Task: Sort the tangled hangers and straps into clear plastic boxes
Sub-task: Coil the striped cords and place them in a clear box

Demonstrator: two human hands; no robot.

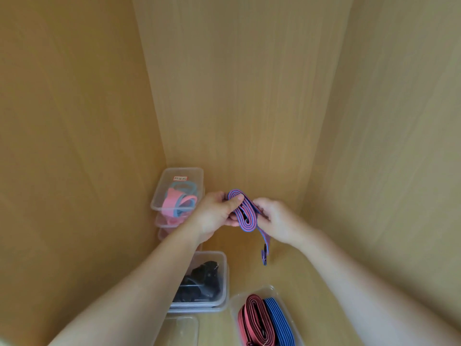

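Strap (245, 216): coiled, mid-air between both hands, tail (265, 242) dangling.
Left hand (215, 217): fingers (235, 201) pinching coil.
Right hand (275, 218): gripping tail.
Tip: wind tail snug, then lower into strap box (233, 304).

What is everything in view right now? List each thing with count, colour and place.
striped strap: one, pink and blue, coiled between both hands, clip end hanging down
far box: one, clear, pink and light-blue pieces inside, back left, on top of other clear boxes
middle box: one, clear, black items inside, front left
near box: one, clear, bottom right of centre
red strap: one, coiled, in the near box
blue strap: one, coiled, beside the red one
bottom container: one, clear, cut off by the bottom edge
wooden panels: tan, all around
left hand: one, pinches the coil
right hand: one, holds the strap
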